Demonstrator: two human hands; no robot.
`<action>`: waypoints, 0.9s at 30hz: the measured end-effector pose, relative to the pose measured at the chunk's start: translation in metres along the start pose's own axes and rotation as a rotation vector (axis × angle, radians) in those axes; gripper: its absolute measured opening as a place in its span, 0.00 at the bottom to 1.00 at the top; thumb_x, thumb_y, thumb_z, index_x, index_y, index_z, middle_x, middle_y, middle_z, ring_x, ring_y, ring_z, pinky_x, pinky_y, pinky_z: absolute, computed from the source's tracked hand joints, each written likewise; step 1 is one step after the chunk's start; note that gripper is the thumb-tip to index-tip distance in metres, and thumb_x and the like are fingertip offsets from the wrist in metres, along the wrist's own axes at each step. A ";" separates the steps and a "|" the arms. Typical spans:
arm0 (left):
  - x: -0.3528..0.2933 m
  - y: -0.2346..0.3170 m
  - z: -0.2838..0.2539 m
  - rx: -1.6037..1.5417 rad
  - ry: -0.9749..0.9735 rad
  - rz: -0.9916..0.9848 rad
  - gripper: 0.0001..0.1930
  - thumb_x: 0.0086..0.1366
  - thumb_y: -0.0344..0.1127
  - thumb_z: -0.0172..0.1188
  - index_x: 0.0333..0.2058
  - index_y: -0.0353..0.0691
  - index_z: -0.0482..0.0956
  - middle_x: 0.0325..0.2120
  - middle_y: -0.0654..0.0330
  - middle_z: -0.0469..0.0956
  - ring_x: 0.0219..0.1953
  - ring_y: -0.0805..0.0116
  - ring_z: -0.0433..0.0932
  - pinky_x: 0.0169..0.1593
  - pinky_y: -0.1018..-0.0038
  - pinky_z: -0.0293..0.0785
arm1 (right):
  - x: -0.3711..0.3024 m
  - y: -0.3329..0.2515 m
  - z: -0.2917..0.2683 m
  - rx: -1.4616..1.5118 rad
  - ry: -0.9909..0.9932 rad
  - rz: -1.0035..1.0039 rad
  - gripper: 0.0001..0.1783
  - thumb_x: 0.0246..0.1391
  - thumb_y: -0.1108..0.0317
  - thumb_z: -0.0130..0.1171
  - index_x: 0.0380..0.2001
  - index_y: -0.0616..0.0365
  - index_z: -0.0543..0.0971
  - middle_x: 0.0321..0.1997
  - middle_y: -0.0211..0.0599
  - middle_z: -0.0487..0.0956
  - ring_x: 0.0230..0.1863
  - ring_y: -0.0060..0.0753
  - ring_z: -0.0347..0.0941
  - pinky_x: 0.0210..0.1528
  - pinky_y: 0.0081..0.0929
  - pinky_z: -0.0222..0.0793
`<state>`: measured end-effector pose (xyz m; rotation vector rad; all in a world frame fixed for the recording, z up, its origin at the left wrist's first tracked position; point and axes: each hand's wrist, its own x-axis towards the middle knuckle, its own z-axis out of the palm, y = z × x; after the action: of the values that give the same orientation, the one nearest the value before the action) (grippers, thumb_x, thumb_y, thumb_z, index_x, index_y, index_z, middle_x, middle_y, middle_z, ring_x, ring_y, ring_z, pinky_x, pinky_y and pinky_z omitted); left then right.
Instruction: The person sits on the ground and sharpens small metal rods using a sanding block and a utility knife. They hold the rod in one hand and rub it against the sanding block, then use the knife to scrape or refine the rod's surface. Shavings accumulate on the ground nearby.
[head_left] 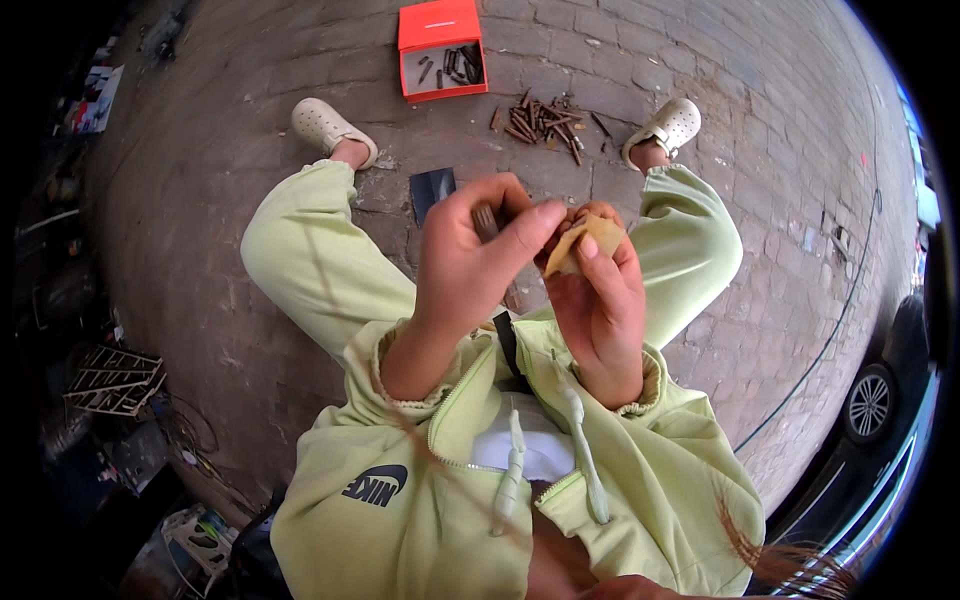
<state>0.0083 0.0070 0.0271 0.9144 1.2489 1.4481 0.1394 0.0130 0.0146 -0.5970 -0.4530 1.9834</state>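
My left hand (468,262) is raised in front of me, fingers closed around a short dark rod (486,222) that pokes up between thumb and fingers. My right hand (597,300) pinches a folded tan piece of sandpaper (590,240) against the rod's end. Both hands touch at the fingertips, above my knees. A pile of brownish rusty rods (545,120) lies on the brick paving between my feet. Behind it stands an open orange box (440,50) with several dark rods inside.
I sit on grey brick paving (760,150) in light green clothes and white clogs (328,128). A dark flat sheet (432,188) lies near my left knee. Clutter and a wire rack (112,380) sit at left; a car wheel (868,402) at right.
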 end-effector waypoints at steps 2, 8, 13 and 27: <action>-0.008 -0.005 0.000 0.006 -0.052 -0.050 0.07 0.58 0.30 0.60 0.24 0.37 0.72 0.14 0.72 0.68 0.18 0.90 0.60 0.20 0.86 0.53 | 0.005 0.001 -0.004 -0.059 0.030 -0.090 0.11 0.54 0.73 0.54 0.41 0.60 0.67 0.43 0.35 0.70 0.44 0.26 0.67 0.47 0.26 0.64; -0.008 -0.015 -0.008 0.624 0.015 0.897 0.16 0.42 0.16 0.59 0.34 0.35 0.78 0.14 0.66 0.66 0.12 0.72 0.60 0.17 0.79 0.53 | 0.009 0.000 -0.013 -0.659 -0.105 -0.611 0.12 0.42 0.82 0.58 0.33 0.62 0.73 0.44 0.43 0.68 0.46 0.34 0.67 0.51 0.29 0.61; -0.018 -0.002 -0.014 0.912 0.019 1.143 0.25 0.38 0.18 0.61 0.41 0.36 0.78 0.11 0.67 0.55 0.12 0.72 0.56 0.17 0.75 0.47 | 0.003 0.000 -0.002 -0.916 -0.105 -0.846 0.15 0.34 0.84 0.59 0.31 0.62 0.74 0.40 0.44 0.70 0.44 0.38 0.68 0.48 0.32 0.65; -0.046 0.013 -0.002 0.414 0.120 0.497 0.16 0.45 0.21 0.65 0.36 0.37 0.78 0.19 0.63 0.76 0.13 0.80 0.65 0.17 0.82 0.57 | -0.011 -0.004 -0.007 -0.765 -0.252 -0.888 0.11 0.43 0.86 0.58 0.32 0.65 0.72 0.36 0.45 0.71 0.37 0.34 0.72 0.34 0.22 0.71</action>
<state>0.0148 -0.0382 0.0417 1.5167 1.5133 1.6711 0.1509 0.0050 0.0131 -0.4673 -1.3910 0.9867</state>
